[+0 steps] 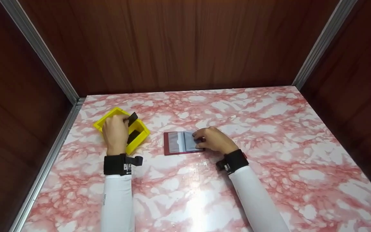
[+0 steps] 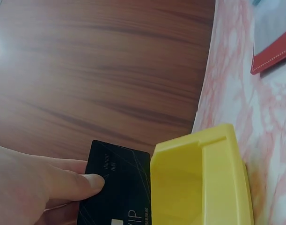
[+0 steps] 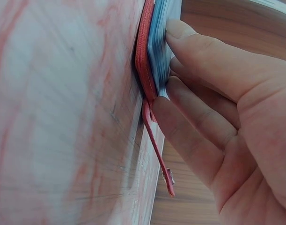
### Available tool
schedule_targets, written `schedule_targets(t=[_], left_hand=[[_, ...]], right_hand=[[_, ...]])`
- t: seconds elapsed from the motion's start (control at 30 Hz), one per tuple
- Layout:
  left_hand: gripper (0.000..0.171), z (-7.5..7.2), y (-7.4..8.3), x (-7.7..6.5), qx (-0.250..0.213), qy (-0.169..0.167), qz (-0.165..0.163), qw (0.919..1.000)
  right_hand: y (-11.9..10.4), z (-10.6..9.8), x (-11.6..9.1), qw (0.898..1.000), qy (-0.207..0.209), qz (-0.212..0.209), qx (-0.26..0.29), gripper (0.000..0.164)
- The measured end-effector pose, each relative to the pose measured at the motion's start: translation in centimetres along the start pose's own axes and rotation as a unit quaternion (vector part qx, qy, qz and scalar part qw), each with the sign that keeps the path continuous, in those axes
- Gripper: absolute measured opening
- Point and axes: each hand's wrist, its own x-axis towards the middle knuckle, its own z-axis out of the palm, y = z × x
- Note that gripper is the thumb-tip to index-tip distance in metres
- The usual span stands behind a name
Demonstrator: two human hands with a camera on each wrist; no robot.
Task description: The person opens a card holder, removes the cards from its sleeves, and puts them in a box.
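Observation:
My left hand [image 1: 115,130] pinches a black card [image 2: 117,183] with "VIP" printed on it, thumb across its face. The card is held up over a yellow bin [image 1: 140,139], tilted, beside the bin's wall in the left wrist view. On the table to the right lies an open red card holder [image 1: 166,144] with clear plastic sleeves [image 1: 190,141]. Its right edge is held by my right hand [image 1: 216,140], fingers bent, with a fingertip on the sleeves and others along their edge. A red strap [image 3: 157,150] sticks out from the holder in the right wrist view.
Another black piece [image 1: 134,136] lies inside the yellow bin. The pink-and-white marbled table [image 1: 185,193] is bounded by dark wood-grain panels [image 1: 185,45] at the back and sides, with metal corner posts [image 1: 40,48].

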Motion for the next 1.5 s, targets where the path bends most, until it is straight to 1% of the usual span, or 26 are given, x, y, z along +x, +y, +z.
schedule_targets(t=[0.23, 0.4, 0.53, 0.67, 0.9, 0.93, 1.13, 1.17, 1.2, 1.37, 1.5], left_hand=[[0.017, 0.0, -1.3, 0.1, -0.016, 0.014, -0.027, 0.9994], [0.017, 0.2, -1.6, 0.0, -0.006, 0.014, -0.027, 0.9995], [0.018, 0.6, -1.6, -0.1, 0.025, -0.006, -0.021, 0.9994], [0.022, 1.2, -1.8, -0.1, 0.059, -0.031, -0.021, 0.9976], [0.023, 1.9, -1.9, -0.1, 0.082, -0.071, -0.009, 0.9941], [0.022, 2.3, -2.3, 0.0, 0.086, -0.07, -0.004, 0.9939], [0.023, 2.6, -2.5, 0.0, 0.103, -0.095, -0.009, 0.9901], [0.024, 2.4, -2.2, -0.1, 0.105, -0.103, -0.012, 0.989], [0.024, 2.4, -2.3, -0.1, 0.109, -0.105, -0.011, 0.9884], [0.024, 2.6, -2.5, -0.2, 0.126, -0.095, -0.004, 0.9874], [0.025, 2.8, -2.6, -0.3, 0.133, -0.069, -0.017, 0.9885]], right_hand=[[-0.1, 0.0, 0.1, 1.0, -0.009, 0.011, 0.004, 0.038], [-0.1, -0.1, 0.2, 1.0, -0.012, 0.019, 0.008, 0.038], [0.0, 0.0, 0.3, 1.0, -0.014, 0.019, 0.009, 0.038], [-0.1, 0.0, 0.3, 1.0, -0.018, 0.019, 0.013, 0.038], [-0.2, -0.1, 0.2, 1.0, -0.018, 0.011, 0.002, 0.038], [-0.2, -0.1, 0.2, 1.0, -0.018, 0.01, 0.0, 0.038], [-0.2, -0.1, 0.0, 1.0, -0.016, 0.01, 0.002, 0.038], [-0.2, -0.1, 0.0, 1.0, -0.015, 0.01, 0.003, 0.038], [-0.2, -0.1, 0.0, 1.0, -0.014, 0.01, 0.003, 0.038], [-0.1, -0.1, -0.1, 1.0, -0.013, 0.011, 0.004, 0.036], [-0.1, -0.1, -0.1, 1.0, -0.014, 0.008, 0.003, 0.036]])
